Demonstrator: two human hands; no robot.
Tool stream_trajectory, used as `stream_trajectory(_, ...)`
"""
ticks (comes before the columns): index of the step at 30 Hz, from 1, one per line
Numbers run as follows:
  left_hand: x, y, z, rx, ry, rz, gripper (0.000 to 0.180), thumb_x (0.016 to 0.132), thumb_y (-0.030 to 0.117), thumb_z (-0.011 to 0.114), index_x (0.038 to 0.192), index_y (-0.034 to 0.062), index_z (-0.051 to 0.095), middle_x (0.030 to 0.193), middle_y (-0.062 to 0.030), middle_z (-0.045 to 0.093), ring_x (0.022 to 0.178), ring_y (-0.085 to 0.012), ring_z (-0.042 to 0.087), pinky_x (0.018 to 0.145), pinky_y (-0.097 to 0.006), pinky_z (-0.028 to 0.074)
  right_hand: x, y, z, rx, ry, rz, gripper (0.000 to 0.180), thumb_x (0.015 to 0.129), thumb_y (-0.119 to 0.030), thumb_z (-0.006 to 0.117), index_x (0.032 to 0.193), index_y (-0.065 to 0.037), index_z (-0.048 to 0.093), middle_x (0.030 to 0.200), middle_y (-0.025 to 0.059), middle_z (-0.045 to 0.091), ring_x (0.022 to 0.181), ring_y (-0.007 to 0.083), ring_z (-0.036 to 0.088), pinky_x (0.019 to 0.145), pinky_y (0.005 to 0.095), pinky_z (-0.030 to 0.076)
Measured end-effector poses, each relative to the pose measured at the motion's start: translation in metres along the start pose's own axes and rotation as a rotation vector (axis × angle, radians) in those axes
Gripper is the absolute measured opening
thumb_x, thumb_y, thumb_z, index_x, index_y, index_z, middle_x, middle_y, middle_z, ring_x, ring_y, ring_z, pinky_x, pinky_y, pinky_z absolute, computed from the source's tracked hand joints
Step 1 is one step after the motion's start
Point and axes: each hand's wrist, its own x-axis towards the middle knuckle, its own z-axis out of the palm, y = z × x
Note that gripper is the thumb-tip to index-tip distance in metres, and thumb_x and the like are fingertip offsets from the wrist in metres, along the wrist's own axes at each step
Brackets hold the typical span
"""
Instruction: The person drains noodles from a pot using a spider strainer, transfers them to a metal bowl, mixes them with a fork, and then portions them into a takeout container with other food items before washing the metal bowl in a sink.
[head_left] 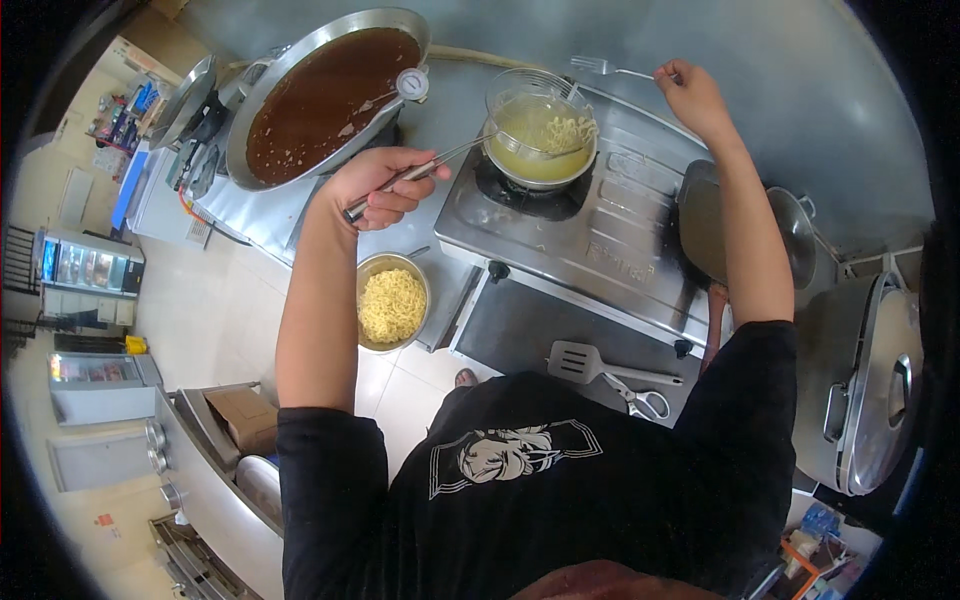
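My left hand (pixel 385 185) is wrapped round the handle of a wire strainer (pixel 460 152). Its mesh basket is over a pot (pixel 545 184) of cloudy yellowish liquid on the gas stove. Pale noodles (pixel 570 133) lie at the basket's right side; whether they touch the liquid is hard to tell. Up and to the right, my right hand (pixel 690 90) pinches the end of a metal fork (pixel 597 66), its tines pointing left, apart from the basket. Below my left wrist, a metal bowl (pixel 424 312) holds a heap of yellow noodles (pixel 391 306).
At the far left stands a large wok (pixel 240 150) of brown liquid with a dial thermometer (pixel 411 84) at its rim. Right of the pot are a dark pan (pixel 700 225) and a big lidded pot (pixel 830 400). A slotted turner (pixel 575 361) and scissors (pixel 640 400) lie below the stove.
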Motion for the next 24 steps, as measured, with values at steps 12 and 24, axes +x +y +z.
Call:
stream_trajectory(12, -0.007, -0.014, -0.008, -0.018, 0.037, 0.102, 0.033, 0.109, 0.027, 0.038, 0.107, 0.0013, 0.059, 0.059, 0.0041, 0.039, 0.031, -0.0015, 0.029, 0.024, -0.019, 0.021, -0.026, 0.036, 0.04, 0.28, 0.069, 0.184, 0.032, 0.093, -0.032, 0.065, 0.102, -0.002, 0.071, 0.084, 0.0121, 0.07, 0.078, 0.0225, 0.064, 0.076, 0.0354, 0.05)
stream_trajectory(24, -0.002, -0.043, -0.002, -0.07, 0.01, 0.198, 0.031, 0.109, 0.028, 0.038, 0.106, 0.0048, 0.058, 0.06, 0.0055, 0.04, 0.033, -0.0008, 0.027, 0.026, -0.018, 0.021, -0.122, -0.046, 0.08, 0.349, 0.249, 0.013, 0.023, 0.097, -0.024, 0.063, 0.104, -0.002, 0.067, 0.082, 0.0109, 0.069, 0.068, 0.0133, 0.06, 0.064, 0.0291, 0.048)
